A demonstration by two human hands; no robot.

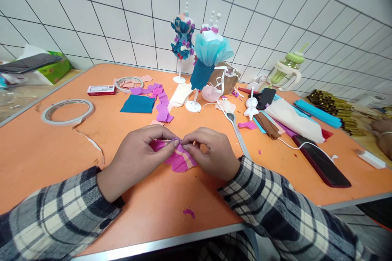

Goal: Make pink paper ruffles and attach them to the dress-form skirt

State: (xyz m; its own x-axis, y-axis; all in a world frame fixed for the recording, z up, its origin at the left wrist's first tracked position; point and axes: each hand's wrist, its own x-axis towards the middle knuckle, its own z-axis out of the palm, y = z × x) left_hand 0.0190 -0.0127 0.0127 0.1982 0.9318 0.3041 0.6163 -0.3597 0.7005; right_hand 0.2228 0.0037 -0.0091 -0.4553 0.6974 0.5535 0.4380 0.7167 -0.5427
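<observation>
Both hands meet over the orange table (147, 216), pinching the top edge of a piece of magenta crepe paper (181, 162) with a pale peach strip across it. My left hand (139, 153) has thumb and forefinger closed on the paper's upper edge. Close beside it, my right hand (212, 151) is closed on the same edge, fingertips nearly touching the left ones. The lower part of the paper fans out below the fingers. Beyond the hands lie purple paper pieces (163, 108) and a folded teal paper (137, 104).
Two small dress-form stands, one with a teal ruffled dress (183, 36), one with a light-blue skirt (212, 49), stand near the tiled wall. Left are a tape roll (69, 112) and a red-white box (101, 90). Right are a phone (323, 163), paper rolls, a green-lidded bottle (284, 71) and another person's hand (381, 130).
</observation>
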